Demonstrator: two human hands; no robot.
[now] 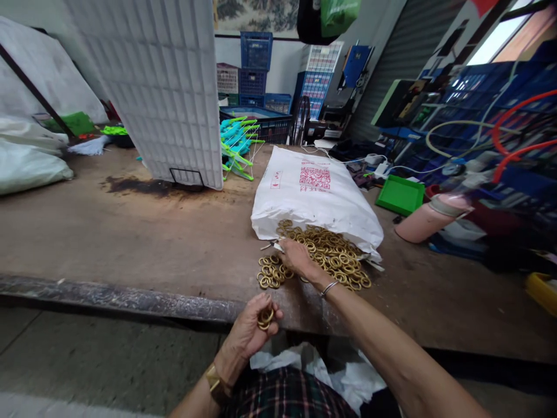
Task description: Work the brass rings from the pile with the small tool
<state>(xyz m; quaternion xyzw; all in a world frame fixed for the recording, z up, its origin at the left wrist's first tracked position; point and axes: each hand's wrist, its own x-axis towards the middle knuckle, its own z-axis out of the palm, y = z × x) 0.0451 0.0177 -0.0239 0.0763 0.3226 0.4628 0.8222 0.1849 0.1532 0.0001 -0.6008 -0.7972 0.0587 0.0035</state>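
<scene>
My left hand [255,325] is just in front of the table's near edge, its fingers curled round several brass-coloured rings [265,318]. My right hand [295,255] reaches down to the left part of a heap of the same rings [343,264]. Its fingertips are beside a small pale, thin thing [275,246] that I cannot make out, and the undersides of the fingers are hidden. The heap spills from the mouth of a white woven sack [287,191] with red print, lying flat. A smaller cluster of rings [270,274] lies left of that hand.
A tall white ribbed panel [174,104] stands on the brown table [130,232]. Green and turquoise plastic pieces [237,145] are behind it. To the right are a green tray [400,195], a pink bottle [430,219] and a yellow container [543,293]. Blue crates [253,81] stack behind.
</scene>
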